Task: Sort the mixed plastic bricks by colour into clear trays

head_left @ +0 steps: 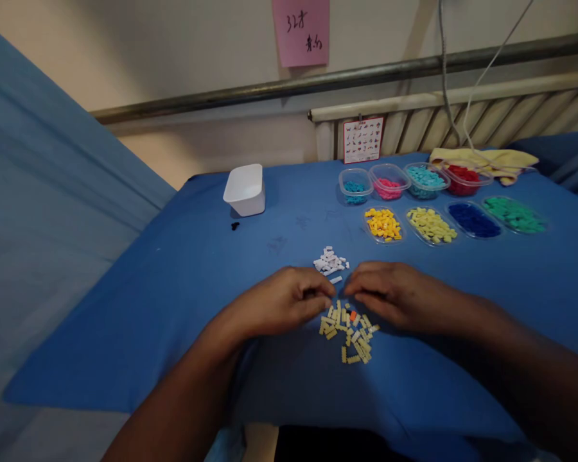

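My left hand has its thumb and fingertips brought together beside the piles of small building bricks; whatever may be between them is too small to make out. Facing it across a narrow gap, my right hand hovers low over the cloth with fingers bent and the thumb apart from them, holding nothing I can see. Just below both hands lies a loose pile of pale yellow bricks, with an orange brick and a few white and blue ones mixed in. Beyond the fingertips is a small heap of white bricks.
Several clear tubs of sorted bricks stand at the back right, among them one of orange-yellow bricks and one of red bricks. A white bin stands back left, near small black pieces. A yellow cloth lies behind the tubs.
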Available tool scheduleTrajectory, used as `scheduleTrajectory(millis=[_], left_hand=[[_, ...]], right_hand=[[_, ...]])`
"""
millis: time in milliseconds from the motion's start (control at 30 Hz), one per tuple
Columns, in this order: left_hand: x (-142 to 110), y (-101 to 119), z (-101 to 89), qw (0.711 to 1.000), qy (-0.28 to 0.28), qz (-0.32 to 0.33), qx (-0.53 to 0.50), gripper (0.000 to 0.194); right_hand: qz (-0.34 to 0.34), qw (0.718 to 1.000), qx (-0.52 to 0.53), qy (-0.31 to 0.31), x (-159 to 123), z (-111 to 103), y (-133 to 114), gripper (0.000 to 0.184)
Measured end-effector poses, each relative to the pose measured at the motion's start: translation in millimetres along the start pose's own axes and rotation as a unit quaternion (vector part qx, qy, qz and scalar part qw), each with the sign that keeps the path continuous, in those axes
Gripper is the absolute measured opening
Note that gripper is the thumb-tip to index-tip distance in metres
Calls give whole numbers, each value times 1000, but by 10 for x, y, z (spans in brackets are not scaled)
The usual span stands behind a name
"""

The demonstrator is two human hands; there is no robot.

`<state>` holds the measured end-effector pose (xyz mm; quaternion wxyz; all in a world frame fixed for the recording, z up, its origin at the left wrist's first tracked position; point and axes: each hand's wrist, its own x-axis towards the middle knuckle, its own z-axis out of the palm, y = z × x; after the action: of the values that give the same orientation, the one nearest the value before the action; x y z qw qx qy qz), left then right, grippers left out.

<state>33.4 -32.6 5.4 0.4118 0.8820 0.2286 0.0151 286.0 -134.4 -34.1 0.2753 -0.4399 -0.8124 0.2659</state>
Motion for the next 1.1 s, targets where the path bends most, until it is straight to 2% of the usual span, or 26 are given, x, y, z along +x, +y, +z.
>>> scheduleTrajectory(millis=[67, 133, 233, 300, 433, 633, 867, 967, 1100], left_hand=[[55, -91, -17, 994, 103, -3, 41, 28], [155, -192, -9, 982, 164, 6, 89, 45], [338, -294, 71, 986, 131, 17, 98, 89], [428, -316, 147, 990, 106, 34, 86, 100], [458, -314, 249, 988, 120, 63, 71, 70], [428, -291, 249, 988, 124, 59, 72, 53], [359, -240, 260, 989, 137, 53, 18, 52], [359, -284, 267, 983, 175, 33, -46, 50], [471, -335, 294, 958, 237, -6, -159, 59]], right_hand=[[28, 995, -40, 88, 40, 14, 159, 28], [44, 984, -68, 157, 116, 64, 336, 38], [35, 977, -84, 193, 254, 178, 537, 61], [31, 976, -79, 201, 319, 244, 598, 69], [48, 977, -40, 204, 341, 291, 580, 60], [70, 976, 15, 205, 315, 277, 514, 45], [89, 970, 56, 217, 298, 290, 469, 40], [81, 969, 35, 229, 301, 282, 456, 39], [52, 976, 27, 211, 344, 289, 388, 50]])
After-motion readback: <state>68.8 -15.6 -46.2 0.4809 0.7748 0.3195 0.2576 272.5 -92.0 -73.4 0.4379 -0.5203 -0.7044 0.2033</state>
